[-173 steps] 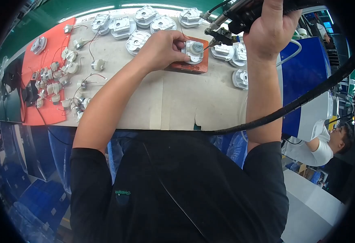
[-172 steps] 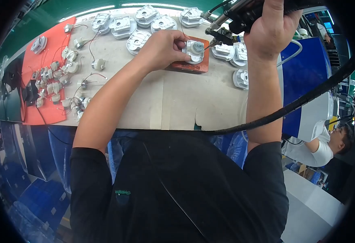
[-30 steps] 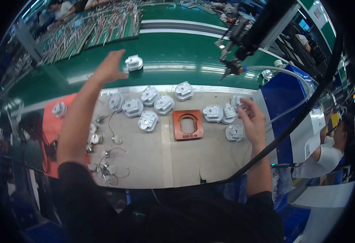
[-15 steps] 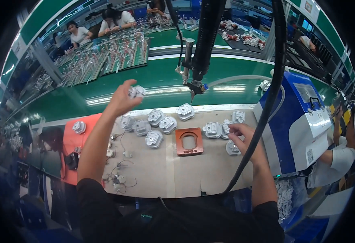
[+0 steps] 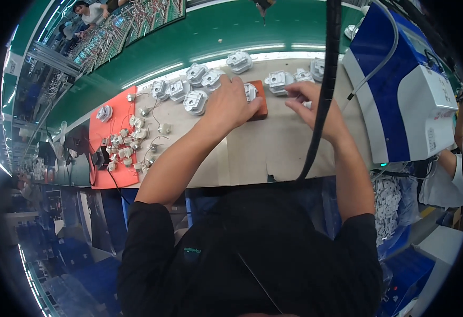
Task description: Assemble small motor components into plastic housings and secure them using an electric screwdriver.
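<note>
My left hand [image 5: 230,101] reaches over the orange-brown fixture block [image 5: 261,104], its fingers closed around a white plastic housing [image 5: 251,92] at the block's opening. The hand covers part of both, so I cannot tell how far in the housing sits. To the right, my right hand [image 5: 310,100] hovers with thumb and forefinger apart. Beneath its fingers, another white housing [image 5: 307,104] is partly hidden. Just beyond lie a larger white housing [image 5: 279,82] and a smaller white piece [image 5: 304,75].
Several white housings [image 5: 195,102] lie left of the block. An orange-red mat [image 5: 100,150] carries small wired motors [image 5: 125,141] and one housing [image 5: 104,112]. A blue-white machine [image 5: 395,100] stands right. A black cable [image 5: 324,105] hangs before my right arm; a pointed tool tip [image 5: 263,16] hangs beyond.
My left hand has come from the far left, over the green surface, to the block with its white housing. The right hand stays near the right-hand housings. The view has tilted downward.
</note>
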`<state>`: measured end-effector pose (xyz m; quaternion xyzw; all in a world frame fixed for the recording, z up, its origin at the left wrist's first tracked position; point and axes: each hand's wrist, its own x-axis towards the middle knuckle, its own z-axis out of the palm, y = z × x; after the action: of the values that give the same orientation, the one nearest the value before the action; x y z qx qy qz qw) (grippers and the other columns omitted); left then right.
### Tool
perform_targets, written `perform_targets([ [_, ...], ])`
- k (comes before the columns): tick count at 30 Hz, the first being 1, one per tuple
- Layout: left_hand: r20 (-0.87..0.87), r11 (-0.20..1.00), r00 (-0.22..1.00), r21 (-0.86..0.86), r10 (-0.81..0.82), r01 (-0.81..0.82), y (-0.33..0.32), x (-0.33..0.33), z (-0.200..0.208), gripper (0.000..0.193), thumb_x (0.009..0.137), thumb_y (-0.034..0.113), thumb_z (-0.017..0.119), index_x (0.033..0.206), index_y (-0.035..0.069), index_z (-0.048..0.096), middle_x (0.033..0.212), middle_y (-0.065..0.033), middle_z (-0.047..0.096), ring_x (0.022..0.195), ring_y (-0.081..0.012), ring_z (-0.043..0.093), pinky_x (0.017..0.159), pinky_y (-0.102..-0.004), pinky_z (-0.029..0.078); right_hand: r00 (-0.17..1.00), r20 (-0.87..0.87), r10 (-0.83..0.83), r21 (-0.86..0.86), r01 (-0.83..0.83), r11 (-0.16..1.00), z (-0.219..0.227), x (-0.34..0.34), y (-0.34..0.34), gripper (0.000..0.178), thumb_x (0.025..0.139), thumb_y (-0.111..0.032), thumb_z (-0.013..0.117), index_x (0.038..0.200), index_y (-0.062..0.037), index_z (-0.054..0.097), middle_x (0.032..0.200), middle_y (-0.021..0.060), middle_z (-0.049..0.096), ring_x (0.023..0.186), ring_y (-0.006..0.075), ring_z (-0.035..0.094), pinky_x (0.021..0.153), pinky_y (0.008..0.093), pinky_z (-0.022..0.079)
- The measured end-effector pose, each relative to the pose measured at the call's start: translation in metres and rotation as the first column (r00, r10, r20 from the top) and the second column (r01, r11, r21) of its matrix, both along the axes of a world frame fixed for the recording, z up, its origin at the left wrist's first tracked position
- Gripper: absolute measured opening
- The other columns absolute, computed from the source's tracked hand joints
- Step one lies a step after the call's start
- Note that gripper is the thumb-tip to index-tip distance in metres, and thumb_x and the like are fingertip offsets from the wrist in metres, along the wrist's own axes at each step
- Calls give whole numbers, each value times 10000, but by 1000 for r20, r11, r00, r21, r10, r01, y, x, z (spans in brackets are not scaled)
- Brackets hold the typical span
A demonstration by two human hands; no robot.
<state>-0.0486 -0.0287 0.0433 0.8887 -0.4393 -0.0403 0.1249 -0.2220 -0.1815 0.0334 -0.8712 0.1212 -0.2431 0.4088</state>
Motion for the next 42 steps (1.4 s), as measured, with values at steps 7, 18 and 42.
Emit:
perform_targets([
  [7, 41, 998, 998, 40, 37, -39, 1, -21, -15, 591, 854, 449, 705, 1134, -47, 549, 1132, -258, 546, 961, -406, 671, 775, -457, 579, 999, 6, 36, -124, -35, 992, -17, -19, -3, 301, 842, -110, 741, 1117, -9, 673, 964, 116, 701, 819, 202, 684, 750, 319, 549],
  [18, 44, 999, 998, 13, 47, -47, 8, -18, -20, 763, 794, 597, 732, 1175, -33, 530, 1148, -222, 532, 977, -387, 667, 768, -433, 577, 998, -33, 46, 6, -46, 999, -11, -5, -1, 296, 844, -114, 746, 1107, -1, 672, 955, 127, 703, 853, 230, 684, 768, 333, 548],
  [42, -285, 871, 933, -374, 219, -319, 170, 139, -2, 384, 843, 180, 773, 1147, -17, 645, 965, -99, 693, 827, -152, 656, 755, -292, 536, 983, -136, -122, 16, 126, 992, 8, 50, -27, 239, 915, -83, 692, 1136, 6, 668, 997, 79, 709, 864, 126, 657, 802, 268, 529],
])
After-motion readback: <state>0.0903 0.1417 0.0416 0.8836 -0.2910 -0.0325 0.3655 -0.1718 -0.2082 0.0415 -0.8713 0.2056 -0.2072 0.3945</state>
